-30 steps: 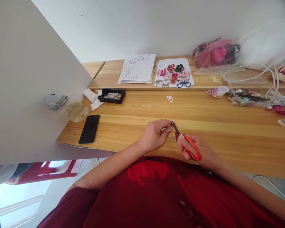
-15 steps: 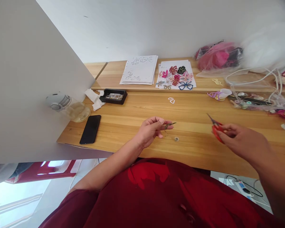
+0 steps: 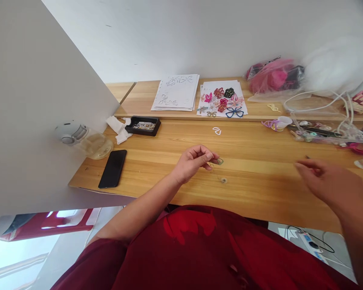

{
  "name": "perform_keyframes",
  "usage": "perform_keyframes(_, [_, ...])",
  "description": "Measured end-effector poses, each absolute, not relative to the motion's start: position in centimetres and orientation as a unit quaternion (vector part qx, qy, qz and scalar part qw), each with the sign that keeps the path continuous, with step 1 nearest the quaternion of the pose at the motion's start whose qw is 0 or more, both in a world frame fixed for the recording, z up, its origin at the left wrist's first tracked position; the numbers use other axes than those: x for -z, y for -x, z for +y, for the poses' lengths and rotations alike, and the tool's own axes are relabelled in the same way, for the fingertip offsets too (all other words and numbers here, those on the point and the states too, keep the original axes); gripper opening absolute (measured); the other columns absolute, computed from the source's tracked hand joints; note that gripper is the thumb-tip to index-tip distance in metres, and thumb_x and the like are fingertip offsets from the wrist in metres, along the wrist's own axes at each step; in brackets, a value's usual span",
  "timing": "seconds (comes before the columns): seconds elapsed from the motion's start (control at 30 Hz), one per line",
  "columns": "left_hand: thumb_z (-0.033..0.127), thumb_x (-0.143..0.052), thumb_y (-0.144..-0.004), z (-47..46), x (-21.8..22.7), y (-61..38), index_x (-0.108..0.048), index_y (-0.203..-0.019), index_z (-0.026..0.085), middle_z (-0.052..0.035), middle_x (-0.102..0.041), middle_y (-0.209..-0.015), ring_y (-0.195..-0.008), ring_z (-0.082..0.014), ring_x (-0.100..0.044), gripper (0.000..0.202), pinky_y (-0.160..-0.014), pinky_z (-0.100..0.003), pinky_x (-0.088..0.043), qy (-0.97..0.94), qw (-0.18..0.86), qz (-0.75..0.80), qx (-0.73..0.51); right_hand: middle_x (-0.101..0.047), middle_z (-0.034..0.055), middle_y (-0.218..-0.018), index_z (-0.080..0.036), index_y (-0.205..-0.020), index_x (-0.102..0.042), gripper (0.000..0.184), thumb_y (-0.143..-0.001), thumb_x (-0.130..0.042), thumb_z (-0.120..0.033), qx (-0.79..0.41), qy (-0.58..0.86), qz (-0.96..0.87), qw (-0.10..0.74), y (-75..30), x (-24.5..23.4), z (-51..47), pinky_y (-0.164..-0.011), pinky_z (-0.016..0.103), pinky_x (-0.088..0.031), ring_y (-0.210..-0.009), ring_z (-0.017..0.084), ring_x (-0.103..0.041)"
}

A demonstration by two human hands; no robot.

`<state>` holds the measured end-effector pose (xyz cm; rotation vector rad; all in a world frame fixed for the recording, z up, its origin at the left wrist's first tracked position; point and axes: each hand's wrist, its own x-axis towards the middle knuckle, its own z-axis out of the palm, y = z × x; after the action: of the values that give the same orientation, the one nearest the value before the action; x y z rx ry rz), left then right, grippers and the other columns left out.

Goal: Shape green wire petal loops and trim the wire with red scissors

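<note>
My left hand [image 3: 195, 162] pinches a small, greenish petal-shaped loop [image 3: 220, 161] between thumb and fingers, just above the table. A thin thread hangs from under those fingers toward a small clear spool [image 3: 224, 181] lying on the wood. Over the table's right side, my right hand [image 3: 328, 177] is smeared by motion, its fingers closed round small red-handled scissors [image 3: 316, 172]. Only a bit of red and a dark tip of them show. Two white petal-shaped outlines [image 3: 217, 131] lie beyond my left hand.
A black tray [image 3: 144, 132] of beads and a phone [image 3: 112, 169] lie left, near a jar [image 3: 97, 146]. The raised ledge bears drawn sheets [image 3: 177, 90] and finished flowers [image 3: 219, 93] on paper. At right are a clear box [image 3: 320, 138] of supplies and a pink bag [image 3: 274, 76].
My right hand has moved right with the scissors, away from my left hand, and now hides most of them. The piece in my left hand has turned, showing its loop.
</note>
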<state>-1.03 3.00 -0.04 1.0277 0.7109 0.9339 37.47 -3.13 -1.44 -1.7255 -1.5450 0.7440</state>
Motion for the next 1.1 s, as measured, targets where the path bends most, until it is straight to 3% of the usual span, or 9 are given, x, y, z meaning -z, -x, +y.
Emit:
perform_keyframes(0.1, [0.046,-0.076,-0.080,3.4,-0.3,0.6,-0.063,-0.079,0.013,-0.0112,-0.074,-0.095,-0.086,-0.0181,-0.071,0.035,-0.063,-0.023,-0.053,-0.526,0.686,0.304,-0.400,-0.067,0.0088,-0.093,-0.022,-0.102,-0.073,0.049,-0.081,-0.073,-0.066,-0.438,0.640,-0.549,0.311,-29.3,0.1,-1.4,-0.051,0.023,-0.039,-0.070,0.017,-0.057])
perform_keyframes(0.2, [0.046,-0.076,-0.079,3.9,-0.3,0.4,-0.064,-0.080,0.013,-0.0100,-0.073,-0.089,-0.079,-0.0159,-0.069,0.035,-0.064,-0.024,-0.054,-0.558,0.677,0.290,-0.381,-0.066,0.0097,-0.098,-0.018,-0.107,-0.068,0.054,-0.074,-0.082,-0.059,-0.660,0.504,-0.453,0.325,-22.8,0.1,0.3,-0.050,0.020,-0.038,-0.073,0.015,-0.057])
perform_keyframes(0.27, [0.046,-0.076,-0.079,4.5,0.1,0.5,-0.065,-0.081,0.014,-0.0082,-0.072,-0.085,-0.075,-0.0145,-0.067,0.035,-0.062,-0.024,-0.054,-0.572,0.664,0.298,-0.377,-0.063,0.0052,-0.084,-0.015,-0.095,-0.068,0.050,-0.067,-0.088,-0.052,-0.704,0.467,-0.418,0.334,-20.4,0.5,1.4,-0.044,0.017,-0.030,-0.063,0.010,-0.052])
perform_keyframes(0.37, [0.046,-0.071,-0.083,5.7,1.2,1.4,-0.067,-0.084,0.015,-0.0088,-0.071,-0.091,-0.075,-0.0157,-0.065,0.032,-0.057,-0.025,-0.053,-0.601,0.594,0.373,-0.383,-0.059,0.0011,-0.072,-0.015,-0.083,-0.063,0.048,-0.062,-0.092,-0.046,-0.713,0.465,-0.389,0.352,-19.3,1.2,3.2,-0.042,0.016,-0.026,-0.056,0.008,-0.047])
perform_keyframes(0.53, [0.032,-0.075,-0.079,8.1,3.0,4.0,-0.075,-0.099,0.019,-0.0144,-0.066,-0.122,-0.115,-0.0299,-0.060,0.024,-0.102,-0.048,-0.048,-0.745,0.283,0.522,-0.305,-0.061,0.0015,-0.070,-0.014,-0.086,-0.063,0.049,-0.064,-0.089,-0.050,-0.623,0.504,-0.432,0.414,-19.5,2.7,6.0,-0.043,0.017,-0.031,-0.056,0.009,-0.051])
perform_keyframes(0.67, [0.033,-0.069,-0.085,9.5,2.9,4.6,-0.076,-0.085,0.020,-0.0126,-0.069,-0.112,-0.111,-0.0307,-0.059,0.014,-0.104,-0.051,-0.043,-0.762,0.173,0.555,-0.286,-0.062,0.0027,-0.072,-0.016,-0.085,-0.062,0.049,-0.066,-0.085,-0.054,-0.555,0.519,-0.457,0.463,-19.3,4.1,7.2,-0.044,0.020,-0.034,-0.057,0.011,-0.052])
perform_keyframes(0.83, [0.026,-0.067,-0.084,10.1,2.6,2.0,-0.070,-0.113,0.020,-0.0090,-0.067,-0.113,-0.086,-0.0162,-0.062,0.029,-0.071,-0.028,-0.050,-0.618,0.415,0.530,-0.406,-0.062,0.0027,-0.074,-0.018,-0.086,-0.061,0.044,-0.073,-0.081,-0.054,-0.514,0.519,-0.477,0.488,-19.3,5.3,7.4,-0.049,0.023,-0.038,-0.058,0.012,-0.052])
perform_keyframes(0.97, [0.040,-0.081,-0.072,9.5,3.5,-0.9,-0.070,-0.098,0.013,-0.0056,-0.070,-0.087,-0.066,-0.0104,-0.057,0.039,-0.052,-0.021,-0.039,-0.480,0.635,0.491,-0.355,-0.062,0.0021,-0.072,-0.017,-0.086,-0.061,0.040,-0.077,-0.079,-0.052,-0.518,0.505,-0.490,0.486,-19.6,5.5,7.3,-0.052,0.024,-0.040,-0.057,0.011,-0.051])
perform_keyframes(1.1, [0.042,-0.084,-0.068,8.8,4.6,-2.1,-0.067,-0.084,0.013,-0.0013,-0.066,-0.070,-0.059,-0.0081,-0.053,0.038,-0.050,-0.019,-0.037,-0.439,0.676,0.461,-0.372,-0.063,0.0027,-0.072,-0.017,-0.088,-0.063,0.041,-0.076,-0.080,-0.052,-0.544,0.501,-0.499,0.452,-19.9,5.0,7.2,-0.055,0.024,-0.043,-0.061,0.013,-0.054])
